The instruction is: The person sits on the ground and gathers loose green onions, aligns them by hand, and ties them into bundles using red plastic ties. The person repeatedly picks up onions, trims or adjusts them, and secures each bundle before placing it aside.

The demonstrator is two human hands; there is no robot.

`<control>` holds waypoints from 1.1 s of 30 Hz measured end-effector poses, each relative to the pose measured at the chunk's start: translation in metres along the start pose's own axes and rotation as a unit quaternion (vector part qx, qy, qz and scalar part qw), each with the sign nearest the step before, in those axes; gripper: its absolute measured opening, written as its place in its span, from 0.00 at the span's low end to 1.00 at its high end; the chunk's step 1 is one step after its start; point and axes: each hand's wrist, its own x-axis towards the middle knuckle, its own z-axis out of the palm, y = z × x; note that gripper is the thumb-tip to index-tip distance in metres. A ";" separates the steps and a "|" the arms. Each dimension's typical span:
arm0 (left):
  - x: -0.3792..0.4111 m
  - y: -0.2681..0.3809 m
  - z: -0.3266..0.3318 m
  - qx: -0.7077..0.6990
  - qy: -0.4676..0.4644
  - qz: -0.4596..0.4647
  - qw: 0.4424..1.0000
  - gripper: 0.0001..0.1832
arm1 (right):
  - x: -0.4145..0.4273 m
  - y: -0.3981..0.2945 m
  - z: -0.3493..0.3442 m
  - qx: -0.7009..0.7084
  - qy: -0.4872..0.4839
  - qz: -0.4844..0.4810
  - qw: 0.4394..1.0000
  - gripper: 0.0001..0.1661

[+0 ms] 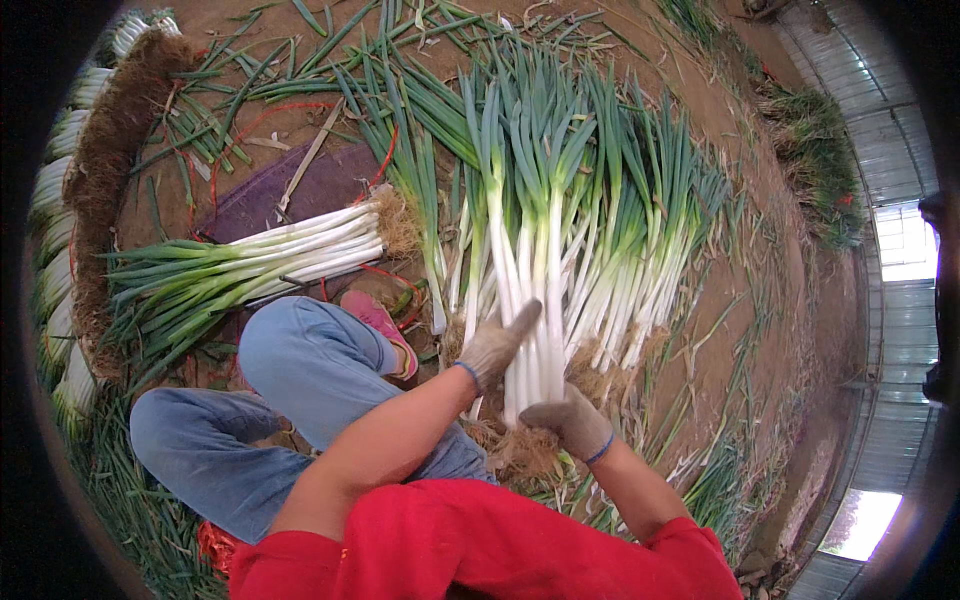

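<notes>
Several long green onions (526, 277), with thick white stalks and green tops, stand bunched between my gloved hands. My left hand (496, 346) wraps the left side of the white stalks, thumb raised along them. Lower down, near the roots, my right hand (571, 421) grips the bunch from the right. Brown stringy roots (526, 452) hang below the stalks. Right behind this bunch spreads a loose pile of green onions (637, 247), tops pointing away from me and roots towards me. Parts of my fingers are hidden by the stalks.
Left of my bent knees, a sorted bundle of green onions (300, 247) lies across a low support on a purple sheet (281, 184) with red twine (225, 146). Stacked bundles (64, 247) line the far left. Cut leaves (315, 56) litter the dirt floor; metal wall panels (900, 322) rise right.
</notes>
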 end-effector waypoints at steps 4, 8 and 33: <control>0.034 0.004 0.015 0.209 0.237 0.051 0.947 0.57 | -0.028 0.003 0.017 -0.207 0.027 0.065 0.976 0.25; 0.057 -0.005 0.015 0.225 0.045 -0.110 0.967 0.56 | -0.052 0.020 0.031 -0.458 0.040 0.104 0.882 0.25; -0.089 0.163 -0.175 -0.196 0.361 0.396 0.821 0.24 | 0.070 -0.138 0.121 -0.845 0.228 -0.296 0.384 0.37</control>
